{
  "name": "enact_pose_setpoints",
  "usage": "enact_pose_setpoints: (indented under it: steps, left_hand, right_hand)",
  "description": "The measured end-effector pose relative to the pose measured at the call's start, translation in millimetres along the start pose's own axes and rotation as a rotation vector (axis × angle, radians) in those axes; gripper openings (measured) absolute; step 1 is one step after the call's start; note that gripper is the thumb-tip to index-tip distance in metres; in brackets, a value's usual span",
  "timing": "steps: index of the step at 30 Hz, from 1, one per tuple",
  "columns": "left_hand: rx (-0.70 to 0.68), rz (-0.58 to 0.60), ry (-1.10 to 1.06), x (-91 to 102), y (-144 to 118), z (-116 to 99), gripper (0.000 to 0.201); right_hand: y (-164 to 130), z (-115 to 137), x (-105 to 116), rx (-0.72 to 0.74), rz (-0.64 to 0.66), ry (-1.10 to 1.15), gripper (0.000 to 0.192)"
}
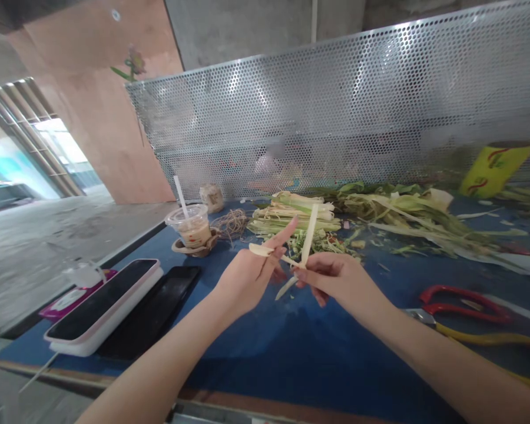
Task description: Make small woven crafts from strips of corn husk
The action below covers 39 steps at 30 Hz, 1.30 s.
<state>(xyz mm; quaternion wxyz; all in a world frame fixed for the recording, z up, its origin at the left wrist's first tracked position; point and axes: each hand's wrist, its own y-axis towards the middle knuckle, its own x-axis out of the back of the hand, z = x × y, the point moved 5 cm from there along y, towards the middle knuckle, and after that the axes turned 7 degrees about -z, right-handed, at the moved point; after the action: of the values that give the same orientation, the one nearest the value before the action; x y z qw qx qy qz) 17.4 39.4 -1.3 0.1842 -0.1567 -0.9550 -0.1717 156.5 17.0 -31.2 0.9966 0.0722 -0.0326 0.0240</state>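
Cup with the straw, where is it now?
In the head view, the cup stands in a brown holder on the blue table, left of the left hand, with string just to its right.

Held in left hand (245, 280) and right hand (335, 277): crossed, flat, pale-yellow plant strips (309, 235). On blue-topped table (265, 359): clear plastic cup (194, 228) with white straw (181, 196); red-and-yellow-handled metal tool (481, 338).

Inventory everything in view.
Table: 1, blue, centre
Perforated panel: 1, silver, behind
Pillar: 1, pinkish, left
Flower: 1, purplish, upper left
Stalk bundle: 1, pale green, centre
Leaf heap: 1, green, right
Cup: 1, clear, left
Twine: 1, brown, beside cup
Devices: 2, black-screened, left
Packet: 1, magenta, left
Tool handles: count unclear, red/yellow, right
Printed item: 1, yellow, right
Strips: count unclear, cream, held
Left hand: 1, centre
Right hand: 1, centre
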Motion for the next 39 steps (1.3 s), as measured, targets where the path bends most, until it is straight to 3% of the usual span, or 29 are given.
enact_pose_setpoints:
  steps: [4, 7, 10, 16, 25, 29, 33, 35, 39]
  left_hand:
    - [0.009, 0.066, -0.007, -6.5, 0, 0, 0.058]
    - [0.061, 0.170, -0.121, -16.9, -1, 2, 0.085]
    - [0.103, 0.154, -0.177, -21.1, -3, 4, 0.101]
    - [0.128, 0.223, -0.218, -28.1, -9, 2, 0.081]
    - [0.137, 0.279, -0.249, -28.3, -12, 2, 0.089]
    - [0.102, 0.248, -0.261, -25.6, -7, 1, 0.069]
    - [0.138, 0.222, -0.345, -30.5, -3, 2, 0.057]
    - [0.141, 0.188, -0.367, -33.8, -1, 4, 0.056]
    - [0.137, 0.132, -0.352, -37.7, -1, 9, 0.037]
  right_hand:
    - [3, -4, 5, -0.010, -0.034, 0.051, 0.024]
    - [5, -5, 10, 0.032, -0.027, 0.144, 0.021]
    - [5, -6, 10, 0.039, -0.022, 0.190, 0.020]
    - [5, -7, 12, 0.000, -0.127, 0.330, 0.019]
    - [7, -6, 15, -0.011, -0.194, 0.402, 0.022]
    - [7, -3, 13, -0.019, -0.128, 0.462, 0.029]
    - [4, 0, 4, -0.019, 0.026, 0.351, 0.027]
    - [2, 1, 1, 0.013, 0.043, 0.234, 0.027]
    - [2, 4, 11, 0.148, -0.153, 0.068, 0.017]
